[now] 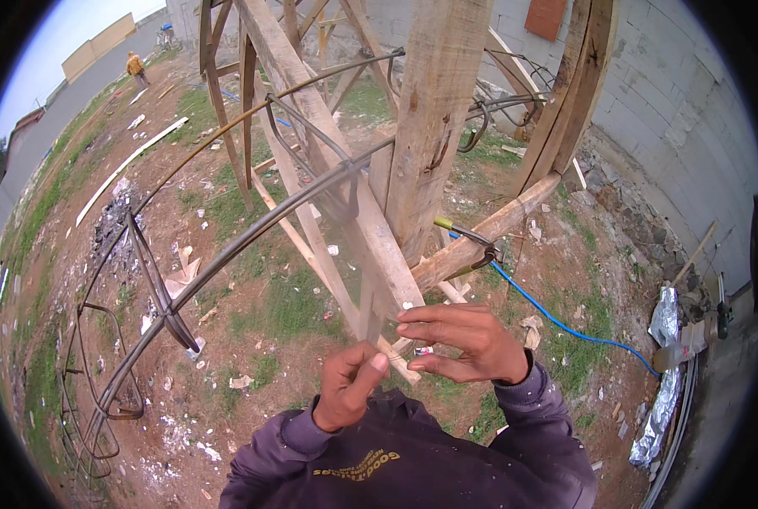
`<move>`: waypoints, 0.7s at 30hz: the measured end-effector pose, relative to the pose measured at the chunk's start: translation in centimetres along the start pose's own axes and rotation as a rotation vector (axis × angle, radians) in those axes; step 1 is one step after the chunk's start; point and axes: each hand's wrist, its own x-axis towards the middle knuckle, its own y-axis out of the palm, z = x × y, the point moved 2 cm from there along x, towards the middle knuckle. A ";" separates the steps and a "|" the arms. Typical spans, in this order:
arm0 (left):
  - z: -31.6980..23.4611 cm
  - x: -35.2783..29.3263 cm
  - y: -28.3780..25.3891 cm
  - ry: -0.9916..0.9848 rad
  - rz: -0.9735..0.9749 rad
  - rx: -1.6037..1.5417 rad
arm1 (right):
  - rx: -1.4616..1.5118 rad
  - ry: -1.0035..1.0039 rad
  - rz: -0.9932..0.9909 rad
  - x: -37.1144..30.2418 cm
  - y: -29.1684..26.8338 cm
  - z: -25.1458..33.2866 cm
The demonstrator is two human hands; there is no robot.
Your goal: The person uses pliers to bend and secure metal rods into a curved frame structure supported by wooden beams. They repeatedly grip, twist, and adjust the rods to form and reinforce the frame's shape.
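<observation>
My left hand is closed in front of my chest, its thumb pressed against curled fingers. Whatever it may pinch is too small to make out. Just right of it, my right hand has its fingers stretched out and its thumb apart. Those fingertips are by the lower end of a slanted wooden beam. A bundle of steel reinforcing bars with bent stirrups passes over this beam, from lower left to upper right. Beyond my right hand, a tool with a yellow-green handle end rests on a round wooden pole.
A thick wooden post rises ahead. Blue hose trails right across the littered dirt and grass. Foil-wrapped material lies beside the grey block wall. Another person stands far left, and a bent bar cage reaches the near left.
</observation>
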 end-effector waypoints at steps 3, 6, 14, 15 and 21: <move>-0.3 0.5 1.0 0.056 -0.050 -0.042 | 0.092 -0.076 -0.033 0.0 1.3 0.2; -0.4 1.0 1.8 0.113 -0.095 -0.030 | 0.164 -0.020 -0.019 -1.2 1.4 -0.3; -1.9 2.5 4.1 0.514 -0.226 0.134 | -0.061 0.246 -0.532 -4.5 -2.6 -2.2; -2.1 2.4 3.4 0.559 -0.212 0.209 | -0.064 0.292 -0.757 -4.6 -2.7 -3.4; -1.0 -0.1 -0.2 0.562 -0.220 0.443 | -0.520 0.233 -0.833 -3.0 1.1 -10.7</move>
